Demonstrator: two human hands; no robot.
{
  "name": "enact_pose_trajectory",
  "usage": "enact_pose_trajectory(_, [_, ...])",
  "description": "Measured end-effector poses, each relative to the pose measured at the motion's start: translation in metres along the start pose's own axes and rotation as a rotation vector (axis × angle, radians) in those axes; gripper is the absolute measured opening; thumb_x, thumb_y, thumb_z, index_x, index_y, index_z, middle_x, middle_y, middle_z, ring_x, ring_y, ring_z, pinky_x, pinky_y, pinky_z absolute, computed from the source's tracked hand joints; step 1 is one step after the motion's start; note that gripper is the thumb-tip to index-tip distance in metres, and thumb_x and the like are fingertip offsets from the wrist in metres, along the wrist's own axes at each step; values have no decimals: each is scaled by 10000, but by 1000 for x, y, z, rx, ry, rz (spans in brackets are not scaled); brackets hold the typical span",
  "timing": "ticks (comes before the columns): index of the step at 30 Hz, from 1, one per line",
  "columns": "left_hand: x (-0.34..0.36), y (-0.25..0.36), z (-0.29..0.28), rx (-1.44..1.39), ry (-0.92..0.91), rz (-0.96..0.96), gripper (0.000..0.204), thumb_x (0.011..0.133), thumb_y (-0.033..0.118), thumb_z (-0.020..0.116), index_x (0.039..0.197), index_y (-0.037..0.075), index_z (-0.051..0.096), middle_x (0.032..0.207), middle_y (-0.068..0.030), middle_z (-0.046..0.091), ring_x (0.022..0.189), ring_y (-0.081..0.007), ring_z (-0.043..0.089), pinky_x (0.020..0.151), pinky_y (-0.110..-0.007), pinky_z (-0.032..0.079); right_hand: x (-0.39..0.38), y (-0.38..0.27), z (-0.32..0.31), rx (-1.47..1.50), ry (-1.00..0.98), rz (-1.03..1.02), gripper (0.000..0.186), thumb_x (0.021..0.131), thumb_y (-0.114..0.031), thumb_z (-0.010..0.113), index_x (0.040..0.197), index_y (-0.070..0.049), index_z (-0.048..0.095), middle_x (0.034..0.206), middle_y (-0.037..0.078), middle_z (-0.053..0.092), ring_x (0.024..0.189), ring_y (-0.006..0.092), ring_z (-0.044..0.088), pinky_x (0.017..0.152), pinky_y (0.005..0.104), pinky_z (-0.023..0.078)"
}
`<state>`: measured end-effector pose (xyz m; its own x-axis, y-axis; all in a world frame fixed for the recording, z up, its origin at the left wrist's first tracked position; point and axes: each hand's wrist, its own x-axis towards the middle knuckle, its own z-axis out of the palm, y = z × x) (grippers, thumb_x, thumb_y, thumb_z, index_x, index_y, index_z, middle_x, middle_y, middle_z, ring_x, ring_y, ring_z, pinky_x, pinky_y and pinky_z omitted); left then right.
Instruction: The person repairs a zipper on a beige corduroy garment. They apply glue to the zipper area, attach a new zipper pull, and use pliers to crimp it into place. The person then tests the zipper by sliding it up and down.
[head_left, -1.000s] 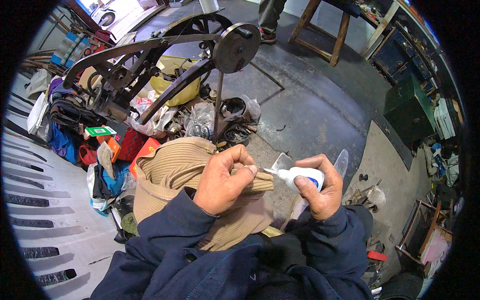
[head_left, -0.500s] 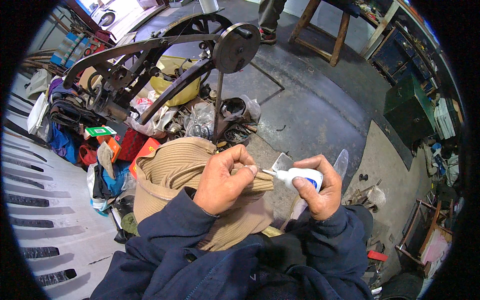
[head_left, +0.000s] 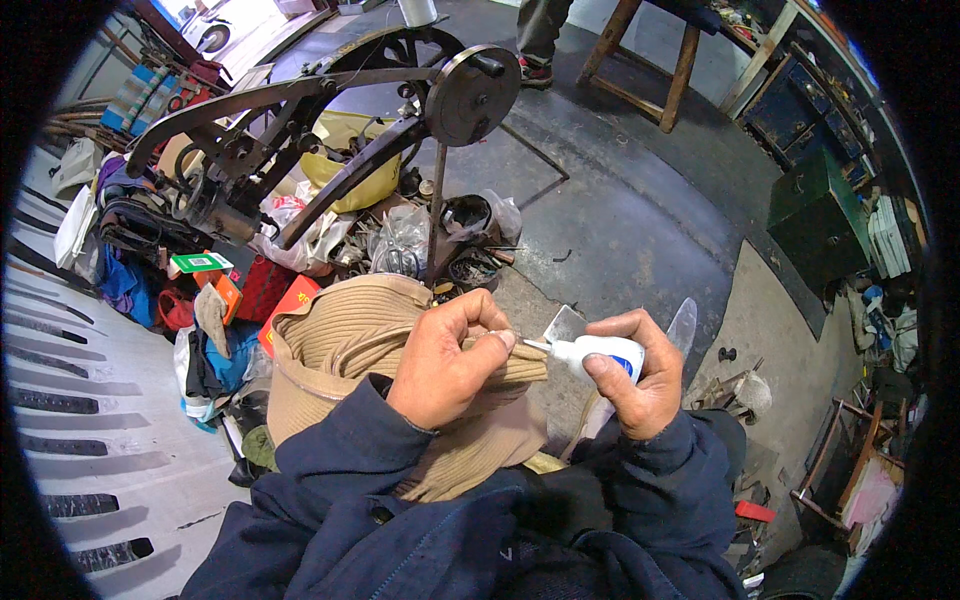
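Left hand (head_left: 445, 365): pinching tan ribbed fabric (head_left: 350, 315), at its right end.
Right hand (head_left: 648, 375): wrapped around white squeeze bottle (head_left: 598, 350).
Nozzle (head_left: 537, 345): lengthwise pointing left, just beside left thumb.

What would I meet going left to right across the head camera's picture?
Pale slotted surface, olive-green cloth, left hand, white bottle, right hand, dark green box. The tan ribbed fabric shows on both sides of the left hand, so I left it out.

Tan, rib-striped cloth (head_left: 352, 312); white bottle (head_left: 592, 349) with blue label (head_left: 626, 364).
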<state>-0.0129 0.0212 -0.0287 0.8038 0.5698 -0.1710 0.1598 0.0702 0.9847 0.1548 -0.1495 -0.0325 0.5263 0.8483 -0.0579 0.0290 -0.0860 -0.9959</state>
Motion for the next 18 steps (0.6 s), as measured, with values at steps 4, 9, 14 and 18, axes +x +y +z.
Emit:
enact_pose_trajectory(4, [0,0,0,-23,-4,0,114,907,105,630,862,5,600,782,-17,614,734,-71,540,671,-268,451,1,1,0,-40,48,-54,275,915,-166,758,1115,-10,652,930,29,704,809,76,614,722,249,492])
enact_pose_trajectory(9, [0,-2,0,-36,-9,19,106,910,98,632,871,4,603,788,-17,612,738,-70,546,669,-267,455,0,2,-1,16,54,-47,265,919,-165,754,1110,-13,653,951,35,701,843,80,616,745,248,492])
enact_pose_trajectory(14, [0,-3,1,-47,-5,9,102,912,96,632,877,4,606,787,-13,607,734,-66,535,663,-262,446,0,0,-1,2,18,-21,263,920,-163,753,1110,-11,653,947,37,699,836,78,611,739,249,489])
enact_pose_trajectory(18, [0,-2,0,-39,-9,-24,103,911,98,634,878,4,607,788,-10,607,729,-65,530,656,-262,441,1,1,0,-24,4,-52,269,918,-158,755,1116,-6,653,935,36,700,817,75,609,722,248,489])
